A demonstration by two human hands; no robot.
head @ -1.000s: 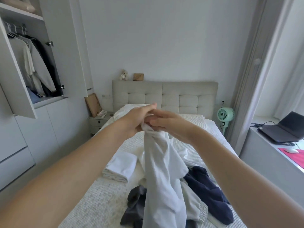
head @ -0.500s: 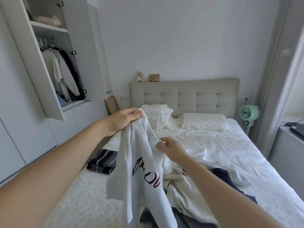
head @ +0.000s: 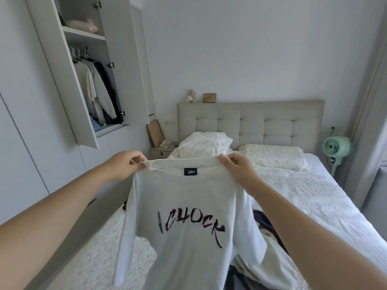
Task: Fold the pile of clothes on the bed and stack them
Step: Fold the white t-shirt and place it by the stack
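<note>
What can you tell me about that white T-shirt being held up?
The white T-shirt looks like thin, soft knit fabric, with dark brushy lettering across the chest and a small dark label inside the neckline. It hangs spread open above the bed, sleeves drooping. The left hand and right hand pinch its shoulders beside the collar.

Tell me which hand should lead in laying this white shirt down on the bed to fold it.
Probably the right hand. Both hands pinch the white shirt at the shoulders, but the right is over the bed, while the left hand is nearer the bed's edge by the wardrobe.
</note>
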